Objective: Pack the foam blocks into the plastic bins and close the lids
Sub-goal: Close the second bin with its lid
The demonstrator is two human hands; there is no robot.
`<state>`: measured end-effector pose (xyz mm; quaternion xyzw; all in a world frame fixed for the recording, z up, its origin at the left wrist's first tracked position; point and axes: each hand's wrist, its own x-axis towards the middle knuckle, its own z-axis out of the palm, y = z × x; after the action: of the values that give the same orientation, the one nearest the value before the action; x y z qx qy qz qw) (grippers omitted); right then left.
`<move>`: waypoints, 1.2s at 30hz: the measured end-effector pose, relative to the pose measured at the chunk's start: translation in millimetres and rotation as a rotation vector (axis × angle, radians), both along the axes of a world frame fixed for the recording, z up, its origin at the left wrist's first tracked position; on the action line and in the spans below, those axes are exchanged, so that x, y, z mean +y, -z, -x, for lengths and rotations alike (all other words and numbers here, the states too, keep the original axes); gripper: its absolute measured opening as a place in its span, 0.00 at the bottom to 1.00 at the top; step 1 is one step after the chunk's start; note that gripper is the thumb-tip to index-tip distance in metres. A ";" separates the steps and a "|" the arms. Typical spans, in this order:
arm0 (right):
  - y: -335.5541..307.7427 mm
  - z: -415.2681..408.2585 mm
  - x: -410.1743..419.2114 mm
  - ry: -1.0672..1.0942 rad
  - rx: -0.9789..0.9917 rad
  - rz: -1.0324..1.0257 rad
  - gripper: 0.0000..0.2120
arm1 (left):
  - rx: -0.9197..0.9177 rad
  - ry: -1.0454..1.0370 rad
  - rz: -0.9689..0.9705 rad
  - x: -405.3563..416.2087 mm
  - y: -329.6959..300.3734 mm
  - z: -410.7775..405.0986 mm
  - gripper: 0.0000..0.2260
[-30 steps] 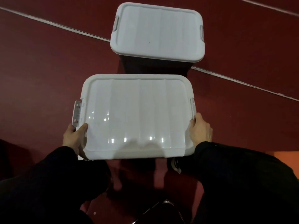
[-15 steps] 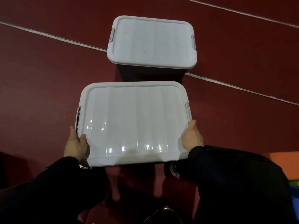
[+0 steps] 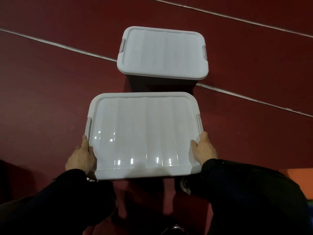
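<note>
So there are two white plastic storage bins sitting on a dark red floor, both with their lids on. The near bin point(image 3: 144, 133) is the bigger-looking one, right in front of the person, and the far bin point(image 3: 162, 51) sits just behind it, nudged a bit to the right. There's a thin dark gap between them, so near each other but not touching as far as I can see.

The near bin's lid point(image 3: 144, 116) is glossy with ribbed stripes, little light reflections all along the front. Grey latches sit at both short ends: left latch point(image 3: 88, 126) and right latch point(image 3: 199, 122), and both look folded flat against the lid edge. The far bin has the same kind of grey clips on its sides.

Left hand point(image 3: 81, 156) is wrapped around the near-left corner of the lid, thumb up on the edge just below the left latch, so it's gripping the bin there. Right hand point(image 3: 203, 150) does the same on the near-right corner, thumb on top of the lid, fingers around the rim just below the right latch. Dark sleeves on both arms.

No foam blocks visible, the lids are opaque. Pale seam lines point(image 3: 237, 95) run diagonally across the floor. An orange patch point(image 3: 298, 180) shows at the right edge.
</note>
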<state>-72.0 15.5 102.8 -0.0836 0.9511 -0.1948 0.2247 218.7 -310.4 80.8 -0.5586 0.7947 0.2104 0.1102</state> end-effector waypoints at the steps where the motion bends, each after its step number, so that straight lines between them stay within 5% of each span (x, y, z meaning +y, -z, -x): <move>1: -0.2 2.2 2.4 0.056 -0.047 0.070 0.14 | -0.006 -0.018 -0.005 2.4 -0.1 1.5 0.25; 4: 2.5 2.8 12.7 0.396 -0.219 0.369 0.24 | 0.172 -0.235 -0.062 22.2 -5.8 7.9 0.31; 7: 8.3 -3.0 18.5 0.625 -0.408 0.435 0.46 | 0.381 -0.785 -0.245 74.1 -5.6 4.8 0.42; 10: 18.0 -7.1 13.6 0.578 -0.370 0.299 0.52 | 0.658 -1.312 -0.826 129.5 11.0 -1.6 0.49; 12: 0.0 -21.1 0.5 0.553 -0.377 0.231 0.52 | 0.755 -1.275 -1.129 160.0 3.7 5.8 0.38; 15: -17.6 -63.8 -29.5 0.518 -0.454 0.244 0.41 | 0.917 -1.158 -1.206 182.7 -37.1 24.8 0.19; 17: -11.0 -100.4 -52.6 0.473 -0.554 0.326 0.42 | 0.981 -1.148 -1.114 180.1 -38.8 39.1 0.18; 19: 14.9 -125.2 -76.0 0.443 -0.644 0.399 0.44 | 1.032 -1.164 -0.783 162.5 -16.5 34.3 0.36; 21: 6.0 -146.8 -109.4 0.402 -0.796 0.482 0.27 | 1.011 -1.123 -0.546 127.1 21.5 16.1 0.41; 23: -12.0 -160.4 -142.8 0.263 -0.960 0.498 0.13 | 1.003 -1.143 -0.463 80.2 27.9 2.7 0.32; 28: -0.9 -157.0 -217.4 0.068 -1.095 0.554 0.13 | 1.029 -1.105 -0.365 -16.0 -23.3 8.4 0.19; 31: 6.2 -145.8 -272.8 -0.039 -1.142 0.638 0.15 | 1.093 -1.335 -0.243 -52.8 -9.8 34.8 0.26; 34: 17.2 -132.9 -324.9 -0.026 -1.175 0.718 0.17 | 1.153 -1.506 -0.423 -64.3 -5.2 77.2 0.26; 36: 13.3 -125.9 -338.8 -0.127 -1.144 0.642 0.09 | 1.203 -1.536 -0.608 -70.9 -2.9 92.1 0.32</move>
<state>53.9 -323.2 89.5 -0.0859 0.5694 -0.4689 0.6697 126.6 -381.3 83.7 -0.6675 0.0585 0.6626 -0.3346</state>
